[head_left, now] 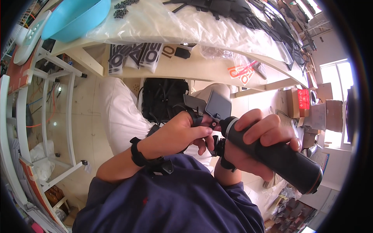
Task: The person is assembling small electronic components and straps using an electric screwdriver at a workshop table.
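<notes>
My right hand [264, 134] is wrapped round a thick black cylindrical tool [287, 163], apparently an electric screwdriver. It slants from lower right to upper left, with a pale ring [230, 127] near its narrower end. That end meets a small black part with grey rectangular panels [218, 105]. My left hand [182, 132] is closed on this part, thumb stretched toward the tool's end. A small round fitting shows beside the thumb; the exact contact is hidden. Black straps circle both my wrists. Behind the hands lies a black bag-like bundle [165, 97] between my knees.
Ahead stands a cream workbench [186, 72] covered in clear plastic sheeting, with a blue basin [77, 19], small black pieces [121, 13] and black straps on top. Printed plastic packets [136, 58] rest on its shelf. White metal frames [70, 116] stand left, cardboard boxes [334, 114] right.
</notes>
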Tool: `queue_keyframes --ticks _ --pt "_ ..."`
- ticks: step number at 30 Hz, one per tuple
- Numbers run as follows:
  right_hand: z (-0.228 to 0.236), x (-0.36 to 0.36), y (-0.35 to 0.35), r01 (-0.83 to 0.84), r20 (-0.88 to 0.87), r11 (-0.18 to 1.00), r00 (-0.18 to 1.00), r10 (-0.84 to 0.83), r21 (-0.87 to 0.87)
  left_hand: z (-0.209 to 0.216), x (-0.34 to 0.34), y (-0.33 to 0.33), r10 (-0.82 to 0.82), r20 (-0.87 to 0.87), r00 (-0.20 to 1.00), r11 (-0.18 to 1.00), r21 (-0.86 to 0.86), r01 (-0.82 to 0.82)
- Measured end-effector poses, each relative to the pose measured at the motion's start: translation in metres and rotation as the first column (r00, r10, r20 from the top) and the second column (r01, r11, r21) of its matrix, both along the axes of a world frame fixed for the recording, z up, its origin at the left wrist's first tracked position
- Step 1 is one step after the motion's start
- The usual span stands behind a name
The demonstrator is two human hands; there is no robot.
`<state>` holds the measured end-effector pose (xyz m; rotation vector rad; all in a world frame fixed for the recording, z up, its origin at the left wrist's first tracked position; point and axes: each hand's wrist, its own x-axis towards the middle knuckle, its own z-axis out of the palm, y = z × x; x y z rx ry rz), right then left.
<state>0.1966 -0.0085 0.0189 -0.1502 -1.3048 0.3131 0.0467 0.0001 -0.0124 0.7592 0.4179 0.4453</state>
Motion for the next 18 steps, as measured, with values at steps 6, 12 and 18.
queue_keyframes --ticks 6,12,18 --pt "0.001 -0.001 0.0 0.054 -0.008 0.998 0.999 -0.054 0.02 -0.011 -0.001 0.0 0.044 -0.06 0.997 0.999 0.018 -0.043" --pt "-0.004 0.002 -0.006 -0.029 -0.059 0.998 0.998 0.032 0.057 -0.023 0.002 -0.005 0.113 -0.083 0.99 0.993 -0.019 -0.115" --pt "-0.007 0.002 -0.008 0.02 0.03 1.0 0.999 -0.02 -0.021 -0.018 0.005 -0.011 0.133 -0.13 0.983 0.991 0.018 -0.132"
